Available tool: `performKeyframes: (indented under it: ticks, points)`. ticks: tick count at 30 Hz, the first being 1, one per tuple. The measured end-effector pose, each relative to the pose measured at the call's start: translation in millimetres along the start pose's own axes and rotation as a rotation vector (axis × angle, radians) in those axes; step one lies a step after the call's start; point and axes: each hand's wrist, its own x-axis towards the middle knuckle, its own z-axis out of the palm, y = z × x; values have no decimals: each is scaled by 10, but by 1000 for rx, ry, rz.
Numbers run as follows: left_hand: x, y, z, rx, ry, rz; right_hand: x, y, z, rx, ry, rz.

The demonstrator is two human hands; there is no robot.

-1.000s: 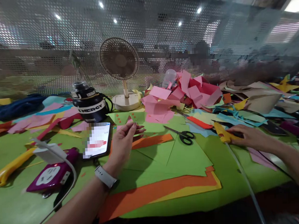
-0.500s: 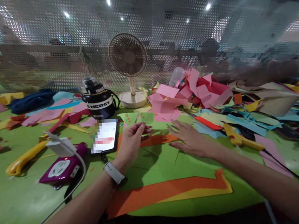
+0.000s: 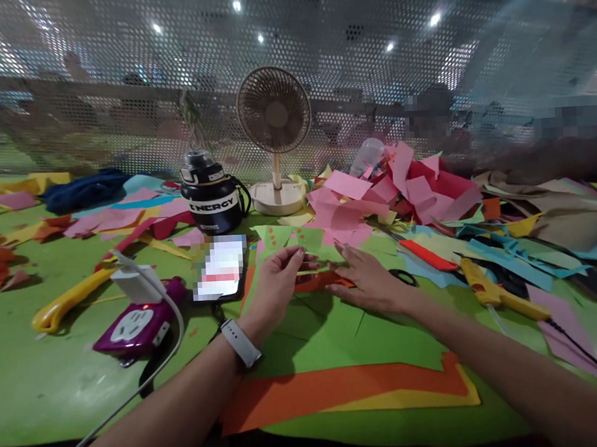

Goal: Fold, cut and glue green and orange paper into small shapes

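Green paper (image 3: 329, 338) lies in front of me, partly over an orange sheet (image 3: 288, 401) with a yellow edge. My left hand (image 3: 280, 278) wears a watch (image 3: 241, 343); its thumb and index finger are pinched at the paper's upper part, and whatever is between them is too small to make out. Just beyond it, green pieces carry small orange dots (image 3: 300, 235). My right hand (image 3: 364, 278) rests on the green paper with its fingers spread, near an orange strip (image 3: 316, 282).
Left are a phone (image 3: 221, 267), a purple power strip (image 3: 138, 325) and a yellow-handled tool (image 3: 72, 302). Behind stand a bottle (image 3: 211, 198) and a fan (image 3: 274, 111). Pink scraps (image 3: 342, 208), a red cutter (image 3: 427, 255) and a yellow glue gun (image 3: 502, 296) lie to the right.
The whole view has shifted, so things appear further right. My right hand has moved slightly closer to my left hand, which keeps its pinch.
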Motion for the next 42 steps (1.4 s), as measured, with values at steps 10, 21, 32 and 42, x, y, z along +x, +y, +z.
performKeyframes:
  ticks: [10, 21, 32, 42]
  points:
    - [-73, 68, 68, 21, -8, -102, -91, -61, -218, 944, 101, 136]
    - [-140, 46, 93, -30, -115, -141, -9, -269, -180, 760, 149, 101]
    - [-172, 107, 141, -25, -95, -153, 45, -251, -137, 765, 389, 120]
    - [-160, 44, 116, -25, -150, -121, 145, -178, -31, 984, 380, 108]
